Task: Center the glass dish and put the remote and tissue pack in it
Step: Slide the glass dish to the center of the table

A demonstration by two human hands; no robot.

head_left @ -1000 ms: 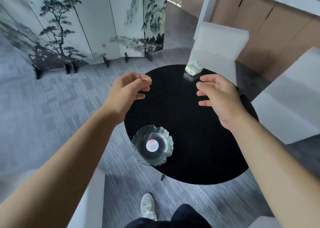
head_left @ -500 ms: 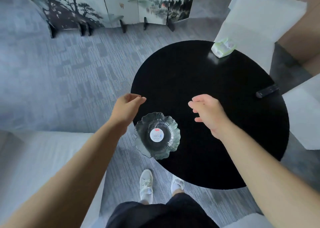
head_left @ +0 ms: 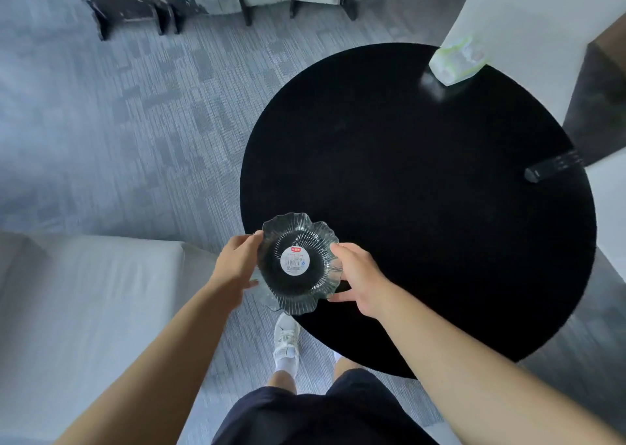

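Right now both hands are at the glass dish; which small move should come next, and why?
Probably slide the glass dish toward the middle of the black table. It overhangs the near-left edge, the left hand and right hand flank its rim, and the remote and tissue pack lie far off.

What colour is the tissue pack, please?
White with light green markings; the tissue pack shows in the head view.

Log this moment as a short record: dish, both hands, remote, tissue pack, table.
dish: glass dish, round sticker in its middle, at the near-left edge of the table, partly overhanging
left hand: left hand on the dish's left rim
right hand: right hand on the dish's right rim
remote: remote at the table's right edge, untouched
tissue pack: tissue pack at the far edge, untouched
table: round black table
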